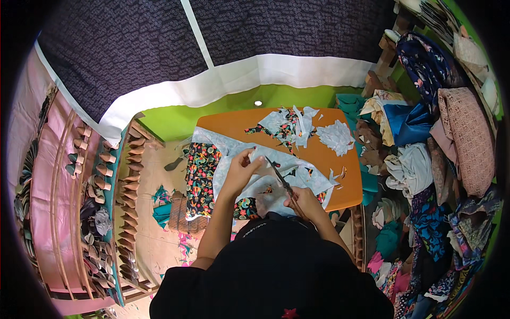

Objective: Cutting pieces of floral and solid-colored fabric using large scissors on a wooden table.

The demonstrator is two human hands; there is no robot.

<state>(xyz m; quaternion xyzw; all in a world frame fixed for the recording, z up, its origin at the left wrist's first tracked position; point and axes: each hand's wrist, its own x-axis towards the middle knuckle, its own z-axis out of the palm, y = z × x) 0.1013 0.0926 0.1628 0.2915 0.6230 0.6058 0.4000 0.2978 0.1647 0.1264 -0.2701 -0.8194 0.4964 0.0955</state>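
Observation:
A piece of black fabric with a bright floral print (202,173) lies partly folded on the orange table, its pale underside turned up over much of it. My left hand (241,171) is closed at the fabric's upper part, thumb and forefinger pinching near its edge. In my right hand (304,203) is a pair of dark scissors (281,179), the blades pointing up and left toward my left fingertips. Whether the blades are apart is too small to tell. Beyond the hands lie printed cut scraps (289,125) and a pile of pale scraps (336,138).
The orange table (348,183) has rounded corners. Wooden racks of shoes (130,207) stand at the left. Heaped fabrics and rolls (409,170) crowd the right side. A dark patterned curtain (133,64) hangs beyond the table; scraps (186,247) litter the floor.

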